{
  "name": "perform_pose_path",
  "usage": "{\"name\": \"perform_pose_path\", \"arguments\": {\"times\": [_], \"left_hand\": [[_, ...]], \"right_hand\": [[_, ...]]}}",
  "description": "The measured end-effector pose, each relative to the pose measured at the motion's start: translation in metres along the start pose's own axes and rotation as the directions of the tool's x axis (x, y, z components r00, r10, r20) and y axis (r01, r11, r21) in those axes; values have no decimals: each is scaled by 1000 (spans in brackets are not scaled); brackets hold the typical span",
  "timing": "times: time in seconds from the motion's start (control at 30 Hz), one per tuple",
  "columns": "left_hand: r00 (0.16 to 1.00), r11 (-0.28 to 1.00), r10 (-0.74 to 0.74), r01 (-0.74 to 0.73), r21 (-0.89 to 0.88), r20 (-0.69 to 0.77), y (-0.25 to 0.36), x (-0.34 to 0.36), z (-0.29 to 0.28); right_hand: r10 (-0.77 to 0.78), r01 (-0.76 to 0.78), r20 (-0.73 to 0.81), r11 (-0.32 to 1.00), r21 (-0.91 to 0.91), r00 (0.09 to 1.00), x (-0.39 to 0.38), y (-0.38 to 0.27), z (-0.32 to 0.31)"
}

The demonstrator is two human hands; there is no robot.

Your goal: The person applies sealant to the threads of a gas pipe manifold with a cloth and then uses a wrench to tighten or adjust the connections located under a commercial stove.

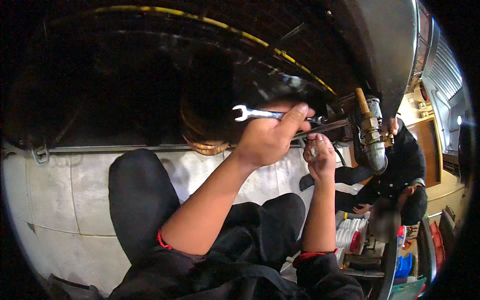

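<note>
Spanner point(257, 113), silver and open-ended, is held level beneath the dark underside of a vehicle point(210, 65), clenched in the left hand point(270, 137). Right hand point(319, 156) is closed around a small greyish part, just beside a metal rod point(325, 127). A brass-fitted pipe point(372, 135) is seen nearby. Another person point(400, 175) is crouched beyond.

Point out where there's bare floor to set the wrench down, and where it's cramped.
Bare floor lies left of the bent knee, below the dark underbody. Crowded: the left hand on the wrench, right hand, pipe fitting, another person.
</note>
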State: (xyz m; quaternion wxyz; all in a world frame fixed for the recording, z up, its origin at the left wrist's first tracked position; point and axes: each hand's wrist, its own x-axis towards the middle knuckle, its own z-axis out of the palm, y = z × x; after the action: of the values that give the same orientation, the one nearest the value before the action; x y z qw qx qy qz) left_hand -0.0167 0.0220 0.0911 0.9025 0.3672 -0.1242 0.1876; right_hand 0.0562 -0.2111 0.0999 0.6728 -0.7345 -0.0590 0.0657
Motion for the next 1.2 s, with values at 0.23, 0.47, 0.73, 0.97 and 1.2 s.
{"name": "perform_pose_path", "arguments": {"times": [0.23,0.47,0.73,0.97,1.2], "left_hand": [[927,918,371,-376,128,57,30,-5,16],[833,778,551,-529,339,36,29,-3,25],[947,396,-274,-47,917,167,1,3,-10],[714,89,-701,89,992,-1,-71,-21,-4],[987,117,-158,1,993,18,-102,-39,11]], "right_hand": [[151,-305,-286,713,-631,946,-9,121,-114],[482,-547,-260,711,-443,837,-24,149,-135],[475,-503,-189,720,-478,860,-29,115,-94],[117,-148,217,980,131,969,-24,71,-14],[132,-125,-147,991,52,980,-9,79,-3]]}}
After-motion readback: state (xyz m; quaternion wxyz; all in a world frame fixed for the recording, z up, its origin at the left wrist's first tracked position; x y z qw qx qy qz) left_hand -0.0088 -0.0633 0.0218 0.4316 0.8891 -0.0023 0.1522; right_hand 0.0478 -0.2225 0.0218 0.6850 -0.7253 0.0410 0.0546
